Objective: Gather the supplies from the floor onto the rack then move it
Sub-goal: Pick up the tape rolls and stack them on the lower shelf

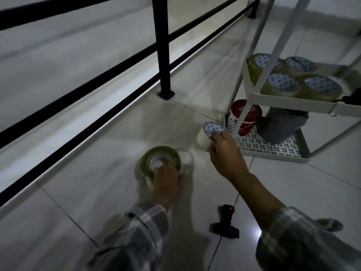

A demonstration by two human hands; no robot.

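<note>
My left hand (166, 178) grips a yellowish clear tape roll (154, 156) on the tiled floor, with fingers hooked into its core. A pale roll (185, 156) lies just behind it, blurred. My right hand (224, 151) holds a white tape roll (205, 135) beside the lower corner of the white rack (293, 100). Several tape rolls (283, 83) lie on the rack's middle shelf. A red canister (248, 116) and a grey cloth bundle (281, 126) sit on the bottom perforated tray. A dark stamp with a red handle (224, 222) lies on the floor between my forearms.
A black metal railing (163, 45) runs along the left, its post bolted to the floor close to the rack. Open tiled floor (78, 192) spreads to the left of my arms and to the right of the rack.
</note>
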